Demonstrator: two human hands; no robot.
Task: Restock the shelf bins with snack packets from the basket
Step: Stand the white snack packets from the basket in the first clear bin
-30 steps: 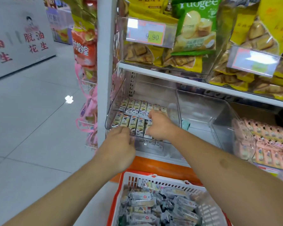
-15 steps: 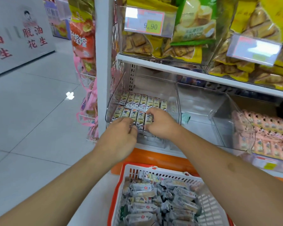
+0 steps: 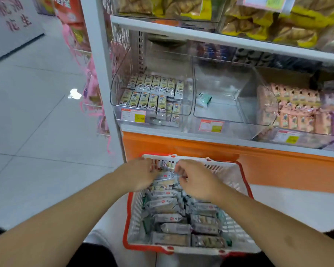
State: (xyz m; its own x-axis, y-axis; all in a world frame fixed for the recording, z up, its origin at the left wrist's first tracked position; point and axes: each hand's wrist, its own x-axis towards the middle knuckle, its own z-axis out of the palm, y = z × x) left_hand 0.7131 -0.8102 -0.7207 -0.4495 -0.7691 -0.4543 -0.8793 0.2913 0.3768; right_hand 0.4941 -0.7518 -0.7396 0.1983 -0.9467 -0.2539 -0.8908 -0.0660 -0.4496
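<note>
while both hands reach into the basket (image 3: pixel 245 182), left hand (image 3: pixel 141 175) and right hand (image 3: pixel 196 182) curl on packets (image 3: pixel 165 177).

Bright, even shop light from overhead. White glare spot on the floor tiles (image 3: pixel 75 93) far left. Motion-blurred throughout, soft lettering; wide-angle bending of the shelf (image 3: pixel 220 38) toward the edges.

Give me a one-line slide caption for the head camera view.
Both hands, left and right, reach into the snack packets in the red-rimmed basket below the partly filled bin.
</note>
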